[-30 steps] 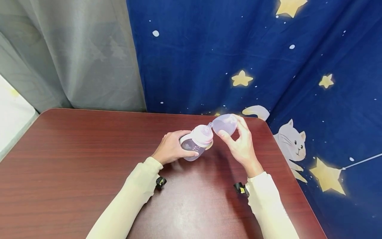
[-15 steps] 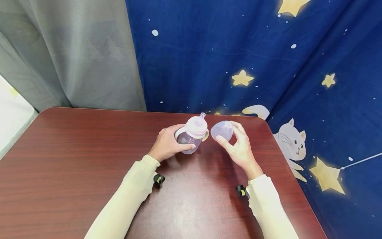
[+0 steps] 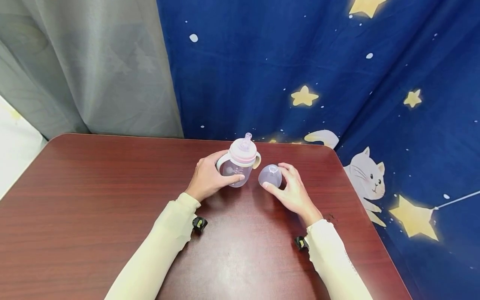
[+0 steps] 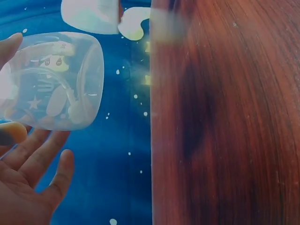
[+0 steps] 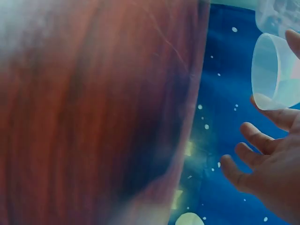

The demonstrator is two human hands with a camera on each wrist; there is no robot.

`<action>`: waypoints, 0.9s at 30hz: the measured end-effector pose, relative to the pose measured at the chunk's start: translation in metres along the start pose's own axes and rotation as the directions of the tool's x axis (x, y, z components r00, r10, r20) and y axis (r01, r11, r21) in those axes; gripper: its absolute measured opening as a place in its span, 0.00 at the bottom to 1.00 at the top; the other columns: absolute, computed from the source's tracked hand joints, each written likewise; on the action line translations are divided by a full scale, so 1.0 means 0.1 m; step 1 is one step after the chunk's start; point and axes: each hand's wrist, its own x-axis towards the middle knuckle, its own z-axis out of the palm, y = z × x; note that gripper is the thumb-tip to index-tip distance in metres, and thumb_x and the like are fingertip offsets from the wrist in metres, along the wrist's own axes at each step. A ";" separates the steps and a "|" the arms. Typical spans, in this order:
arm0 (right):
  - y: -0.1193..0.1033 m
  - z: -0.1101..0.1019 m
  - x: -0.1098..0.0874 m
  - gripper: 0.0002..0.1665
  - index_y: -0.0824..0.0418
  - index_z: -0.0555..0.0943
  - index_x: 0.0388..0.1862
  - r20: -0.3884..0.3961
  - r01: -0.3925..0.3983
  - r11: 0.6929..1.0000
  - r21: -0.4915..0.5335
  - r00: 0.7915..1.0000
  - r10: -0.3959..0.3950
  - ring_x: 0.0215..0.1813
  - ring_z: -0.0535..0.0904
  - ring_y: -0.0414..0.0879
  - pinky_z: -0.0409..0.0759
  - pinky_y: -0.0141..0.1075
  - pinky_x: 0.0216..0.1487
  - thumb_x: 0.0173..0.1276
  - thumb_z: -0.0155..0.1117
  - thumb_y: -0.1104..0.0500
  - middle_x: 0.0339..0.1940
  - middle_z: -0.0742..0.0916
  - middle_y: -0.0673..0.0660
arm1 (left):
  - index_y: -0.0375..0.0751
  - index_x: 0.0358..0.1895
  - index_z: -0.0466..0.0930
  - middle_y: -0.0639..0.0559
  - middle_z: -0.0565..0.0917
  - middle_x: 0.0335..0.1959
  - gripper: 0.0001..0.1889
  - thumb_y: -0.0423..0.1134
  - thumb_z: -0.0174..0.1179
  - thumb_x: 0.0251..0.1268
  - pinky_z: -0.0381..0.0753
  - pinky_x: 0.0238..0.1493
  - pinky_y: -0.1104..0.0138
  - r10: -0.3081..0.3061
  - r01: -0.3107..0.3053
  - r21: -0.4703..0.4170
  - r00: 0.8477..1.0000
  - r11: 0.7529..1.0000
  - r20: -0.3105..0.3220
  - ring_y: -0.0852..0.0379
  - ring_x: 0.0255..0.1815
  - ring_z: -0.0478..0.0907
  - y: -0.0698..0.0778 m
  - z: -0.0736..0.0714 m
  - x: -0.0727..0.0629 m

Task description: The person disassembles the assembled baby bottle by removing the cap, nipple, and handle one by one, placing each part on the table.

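A clear baby bottle (image 3: 237,168) with a pink-and-white collar, two handles and a nipple on top is gripped around its body by my left hand (image 3: 210,176). The left wrist view shows the bottle's base (image 4: 89,84) above the table, with the thumb on one side and fingers on the other. To its right, my right hand (image 3: 292,192) pinches a translucent dome-shaped cap (image 3: 270,176) between thumb and fingers. The cap's open rim (image 5: 265,70) points down toward the table in the right wrist view. Bottle and cap are apart, side by side.
The reddish-brown wooden table (image 3: 112,200) spreads under both arms. Behind it and to the right hangs a blue curtain (image 3: 240,71) with stars and a cat; a grey curtain (image 3: 105,75) hangs at back left.
The cap has come away from the bottle's nipple and moved down and slightly left with my right hand. The bottle has shifted left and turned more upright in my left hand.
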 end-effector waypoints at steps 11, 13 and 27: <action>0.07 0.17 -0.06 0.38 0.58 0.79 0.61 0.132 0.027 0.992 -0.122 0.991 -0.011 0.78 0.52 0.62 0.53 0.67 0.69 0.59 0.71 0.37 0.69 0.71 0.65 | 0.52 0.62 0.79 0.59 0.84 0.52 0.38 0.55 0.80 0.43 0.81 0.48 0.58 -0.008 0.008 0.007 1.000 1.000 0.016 0.59 0.49 0.81 0.06 0.03 -0.02; 0.06 0.17 -0.06 0.37 0.57 0.80 0.60 0.145 0.034 0.991 -0.128 0.989 -0.015 0.78 0.51 0.63 0.53 0.67 0.69 0.59 0.71 0.37 0.69 0.71 0.66 | 0.52 0.62 0.79 0.59 0.84 0.52 0.38 0.55 0.80 0.42 0.81 0.48 0.58 -0.010 0.010 0.008 1.000 1.000 0.017 0.59 0.48 0.81 0.06 0.04 -0.03; 0.05 0.20 -0.05 0.40 0.55 0.79 0.63 0.261 0.046 0.979 -0.197 0.965 0.007 0.78 0.50 0.66 0.55 0.70 0.67 0.56 0.72 0.35 0.70 0.71 0.67 | 0.52 0.62 0.79 0.60 0.84 0.52 0.39 0.57 0.80 0.42 0.80 0.48 0.59 0.018 -0.018 -0.001 1.000 1.000 0.006 0.60 0.48 0.81 0.09 0.01 -0.02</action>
